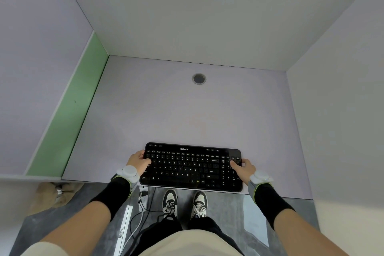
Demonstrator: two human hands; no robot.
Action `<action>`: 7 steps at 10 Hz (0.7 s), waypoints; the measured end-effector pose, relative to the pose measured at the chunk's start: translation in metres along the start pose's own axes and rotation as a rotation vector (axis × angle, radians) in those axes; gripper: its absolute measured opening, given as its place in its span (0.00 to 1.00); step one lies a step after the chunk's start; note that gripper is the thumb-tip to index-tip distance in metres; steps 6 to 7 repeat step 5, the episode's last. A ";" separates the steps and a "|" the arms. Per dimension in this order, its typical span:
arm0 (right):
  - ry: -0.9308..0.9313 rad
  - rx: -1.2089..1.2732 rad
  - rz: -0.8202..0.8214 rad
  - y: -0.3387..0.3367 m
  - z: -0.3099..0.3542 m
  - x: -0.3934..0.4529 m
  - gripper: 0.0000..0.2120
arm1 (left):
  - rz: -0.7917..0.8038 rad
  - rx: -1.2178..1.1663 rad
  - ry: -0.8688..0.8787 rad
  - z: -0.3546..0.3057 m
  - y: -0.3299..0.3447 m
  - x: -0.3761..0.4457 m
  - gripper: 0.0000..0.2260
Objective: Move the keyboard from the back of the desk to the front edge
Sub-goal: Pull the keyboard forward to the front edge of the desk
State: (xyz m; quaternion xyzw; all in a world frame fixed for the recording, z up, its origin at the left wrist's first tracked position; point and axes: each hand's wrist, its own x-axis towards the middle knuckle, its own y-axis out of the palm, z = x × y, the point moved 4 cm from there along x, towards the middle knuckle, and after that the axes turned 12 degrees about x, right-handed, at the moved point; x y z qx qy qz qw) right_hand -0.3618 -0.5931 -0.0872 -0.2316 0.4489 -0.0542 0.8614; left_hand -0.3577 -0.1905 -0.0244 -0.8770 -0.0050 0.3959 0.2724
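A black keyboard [187,167] lies flat at the front edge of the pale lilac desk [187,114], its near side level with the edge. My left hand [138,160] grips the keyboard's left end, thumb on the keys. My right hand [243,166] grips its right end by the number pad, thumb on top. Both wrists wear grey round sensors and black cuffs.
A round cable grommet [199,78] sits in the desk near the back wall. Partition walls close the desk at the back, left and right, with a green strip [70,114] on the left. Below the edge are my shoes [185,203] and floor cables [143,210].
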 end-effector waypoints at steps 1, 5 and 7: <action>-0.001 -0.025 -0.009 0.001 0.001 -0.002 0.38 | 0.006 0.006 0.003 0.001 -0.001 0.001 0.15; -0.057 -0.097 -0.048 -0.014 0.040 -0.016 0.31 | 0.002 0.121 0.047 -0.015 -0.015 0.003 0.15; -0.057 -0.097 -0.048 -0.014 0.040 -0.016 0.31 | 0.002 0.121 0.047 -0.015 -0.015 0.003 0.15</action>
